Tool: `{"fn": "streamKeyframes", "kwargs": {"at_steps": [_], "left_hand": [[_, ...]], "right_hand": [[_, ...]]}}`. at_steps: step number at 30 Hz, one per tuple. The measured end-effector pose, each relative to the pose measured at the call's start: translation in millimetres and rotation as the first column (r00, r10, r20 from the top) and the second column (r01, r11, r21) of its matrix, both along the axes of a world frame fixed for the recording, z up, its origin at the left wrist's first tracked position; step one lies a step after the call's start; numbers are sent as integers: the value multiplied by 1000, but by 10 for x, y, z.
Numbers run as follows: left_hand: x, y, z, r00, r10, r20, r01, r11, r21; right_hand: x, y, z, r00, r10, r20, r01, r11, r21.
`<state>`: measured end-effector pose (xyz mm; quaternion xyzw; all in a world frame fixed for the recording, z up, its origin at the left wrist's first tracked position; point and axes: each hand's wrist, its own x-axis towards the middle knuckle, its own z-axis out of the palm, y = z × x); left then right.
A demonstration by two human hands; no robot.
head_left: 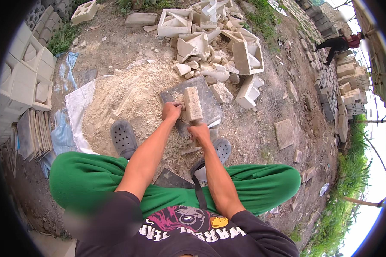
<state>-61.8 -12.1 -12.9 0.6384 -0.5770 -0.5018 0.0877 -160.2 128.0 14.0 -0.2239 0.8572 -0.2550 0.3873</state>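
Observation:
My right hand (199,131) is wrapped round the short handle of a dusty mallet (193,103). The mallet's thick, pale, block-shaped head hangs over a dark flat slab (213,112) on the ground. Just left of that head, my left hand (171,111) is closed at the slab's left side. What its fingers hold, if anything, is too small to make out. Pale crushed grit (124,100) is heaped on a white sheet (79,99) left of the slab, and some dust lies on the slab itself.
Broken pale blocks (201,47) and rubble pile up beyond the slab. Stacked blocks (23,68) and upright thin boards (31,132) stand at the left. My grey clogs (123,136) flank the work spot. A flat stone (284,133) lies at right; another person (341,44) is far right.

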Motion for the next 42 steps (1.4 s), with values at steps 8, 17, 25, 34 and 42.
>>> {"fn": "streamKeyframes", "kwargs": {"at_steps": [8, 17, 25, 34, 42], "left_hand": [[68, 41, -33, 997, -30, -68, 27, 999, -41], [-50, -5, 29, 999, -29, 24, 30, 998, -61], [-160, -82, 464, 936, -214, 279, 259, 956, -137], [-295, -124, 442, 837, -472, 276, 531, 821, -209], [38, -63, -59, 985, -161, 58, 169, 861, -479]], "right_hand": [[-72, -277, 999, 995, -103, -3, 99, 964, -249], [5, 6, 41, 1000, 4, -17, -4, 1000, 26], [-264, 80, 403, 929, -222, 297, 235, 972, -8], [-420, 25, 670, 898, -278, 341, 334, 935, -117], [-228, -206, 1214, 990, -100, 102, 123, 959, -255]]}}
